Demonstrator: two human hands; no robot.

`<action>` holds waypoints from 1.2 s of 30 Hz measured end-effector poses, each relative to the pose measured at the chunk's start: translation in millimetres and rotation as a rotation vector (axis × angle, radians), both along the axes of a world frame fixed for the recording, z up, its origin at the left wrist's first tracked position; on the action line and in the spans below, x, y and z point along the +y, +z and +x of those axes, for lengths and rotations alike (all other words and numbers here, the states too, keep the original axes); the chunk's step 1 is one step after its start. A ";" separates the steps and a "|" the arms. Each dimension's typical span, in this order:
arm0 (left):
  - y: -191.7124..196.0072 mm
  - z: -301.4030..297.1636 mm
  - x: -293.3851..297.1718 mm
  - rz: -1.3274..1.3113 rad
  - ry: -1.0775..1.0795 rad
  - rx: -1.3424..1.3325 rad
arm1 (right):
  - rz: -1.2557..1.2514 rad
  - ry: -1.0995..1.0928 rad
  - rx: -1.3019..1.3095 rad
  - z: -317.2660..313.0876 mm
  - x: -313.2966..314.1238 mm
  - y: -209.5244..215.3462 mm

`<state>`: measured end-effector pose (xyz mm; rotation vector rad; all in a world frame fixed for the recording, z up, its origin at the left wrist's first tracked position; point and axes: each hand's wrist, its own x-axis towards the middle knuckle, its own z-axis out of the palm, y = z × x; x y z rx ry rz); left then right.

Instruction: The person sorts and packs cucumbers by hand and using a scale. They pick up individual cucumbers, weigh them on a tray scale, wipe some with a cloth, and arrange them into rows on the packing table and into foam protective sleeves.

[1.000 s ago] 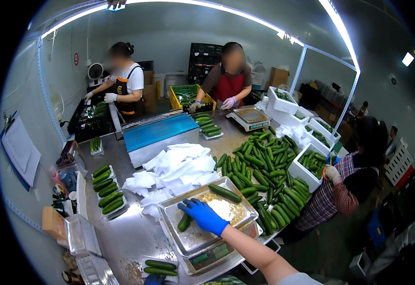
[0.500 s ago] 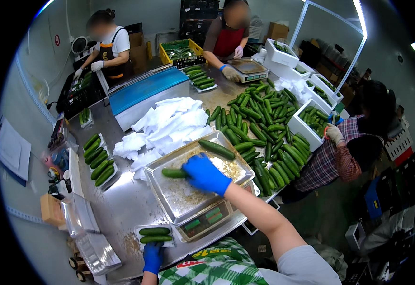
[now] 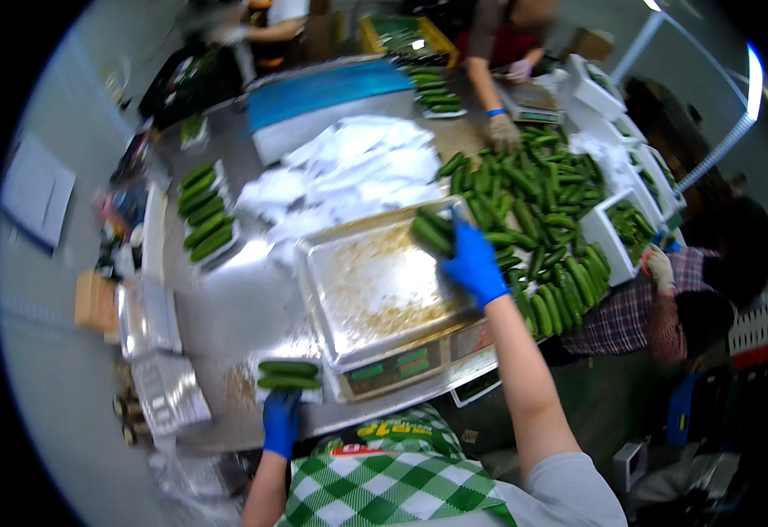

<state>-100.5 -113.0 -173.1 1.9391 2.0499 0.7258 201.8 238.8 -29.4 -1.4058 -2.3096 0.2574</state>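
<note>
My right hand point(image 3: 474, 261), in a blue glove, grips a pair of dark green cucumbers point(image 3: 434, 231) at the right end of a shallow metal pan point(image 3: 375, 281). The pan's bare bottom has brownish specks on it, and it rests on a scale point(image 3: 393, 373) with a green display. At the table's front edge, my blue-gloved left hand point(image 3: 280, 422) pinches the near edge of a small white tray point(image 3: 312, 394). Two cucumbers point(image 3: 289, 375) lie side by side on this tray. Some of the left fingers are hidden.
A big heap of cucumbers point(image 3: 542, 202) lies right of the pan. Crumpled white sheets point(image 3: 340, 171) lie behind it, near a blue-topped machine point(image 3: 327, 92). A packed tray point(image 3: 206, 215) stands left. Co-workers' hands point(image 3: 503, 133) are across the table; white foam boxes point(image 3: 617, 233) line the right.
My right hand has moved right across the pan; both cucumbers that lay in the pan are now in its grip. My left hand stays at the small tray. The whole view has shifted.
</note>
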 end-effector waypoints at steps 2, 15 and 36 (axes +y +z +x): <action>-7.8 2.1 -1.3 -0.027 0.009 0.013 | -0.123 -0.015 -0.163 12.7 16.2 -3.1; -19.8 5.8 -15.0 0.033 0.162 -0.192 | -0.624 0.827 0.089 -178.3 -202.6 23.2; 28.1 -24.1 18.6 -0.186 -0.144 0.166 | -0.233 0.495 0.315 -130.4 -169.1 40.3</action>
